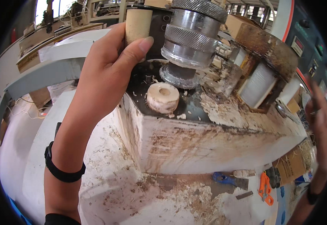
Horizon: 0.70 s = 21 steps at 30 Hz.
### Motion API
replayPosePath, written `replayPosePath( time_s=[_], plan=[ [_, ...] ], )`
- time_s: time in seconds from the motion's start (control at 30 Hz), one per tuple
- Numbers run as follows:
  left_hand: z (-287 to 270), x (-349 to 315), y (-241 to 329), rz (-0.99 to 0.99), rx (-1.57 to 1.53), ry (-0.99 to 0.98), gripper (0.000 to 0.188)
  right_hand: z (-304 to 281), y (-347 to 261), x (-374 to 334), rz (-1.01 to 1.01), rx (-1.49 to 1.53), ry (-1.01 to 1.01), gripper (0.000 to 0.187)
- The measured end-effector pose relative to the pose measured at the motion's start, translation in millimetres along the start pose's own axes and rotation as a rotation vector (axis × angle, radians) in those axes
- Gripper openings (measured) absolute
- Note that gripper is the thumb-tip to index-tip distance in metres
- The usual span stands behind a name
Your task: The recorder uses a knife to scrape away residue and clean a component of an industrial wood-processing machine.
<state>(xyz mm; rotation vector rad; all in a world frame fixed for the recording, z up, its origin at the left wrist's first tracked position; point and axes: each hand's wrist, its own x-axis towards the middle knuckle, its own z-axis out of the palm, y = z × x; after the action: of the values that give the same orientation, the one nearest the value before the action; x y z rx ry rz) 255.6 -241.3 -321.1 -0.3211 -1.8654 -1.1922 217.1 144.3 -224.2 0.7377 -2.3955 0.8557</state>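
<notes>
My left hand (112, 69) reaches up to the machine's top and is closed around a cream-coloured cylinder (138, 24). Its thumb lies across the front, while the other fingers are hidden behind. Just to the right stands a metal spindle head (191, 41) with knurled rings. Below it a round whitish piece with a central hole (162, 98) rests on the dark plate (141, 80), among crumbs. At the far right edge, my right hand (319, 110) is raised in front of a dark control panel (307, 48). Its fingers look stretched upward, slightly blurred, with nothing visible in them.
A rusty brown block (266, 48) with a whitish cylinder (259, 84) inside stands right of the spindle. On the stained lower surface lie a blue-handled scraper (223, 178) and an orange tool (265, 188). A grey metal frame (45, 77) bends along the left, and a cardboard box (291, 165) sits at right.
</notes>
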Motion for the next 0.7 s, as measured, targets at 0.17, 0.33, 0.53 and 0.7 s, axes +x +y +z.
replayPosePath(
  time_s=[0.17,0.33,0.53,0.7],
  plan=[
    [-22,-10,-8,-0.043,-0.105,0.017,0.032,47,-33,10,-0.364,-0.332,0.249,0.038],
    [-28,-12,-2,-0.143,0.017,-0.022,0.041,-60,56,87,0.018,-0.504,0.73,0.042],
    [-25,-16,-2,-0.143,-0.009,0.059,0.04,-165,123,177,-0.025,-1.157,0.722,0.034],
    [1,-1,6,-0.079,0.002,-0.008,0.034,-267,221,216,0.287,-1.087,0.69,0.056]
  ],
)
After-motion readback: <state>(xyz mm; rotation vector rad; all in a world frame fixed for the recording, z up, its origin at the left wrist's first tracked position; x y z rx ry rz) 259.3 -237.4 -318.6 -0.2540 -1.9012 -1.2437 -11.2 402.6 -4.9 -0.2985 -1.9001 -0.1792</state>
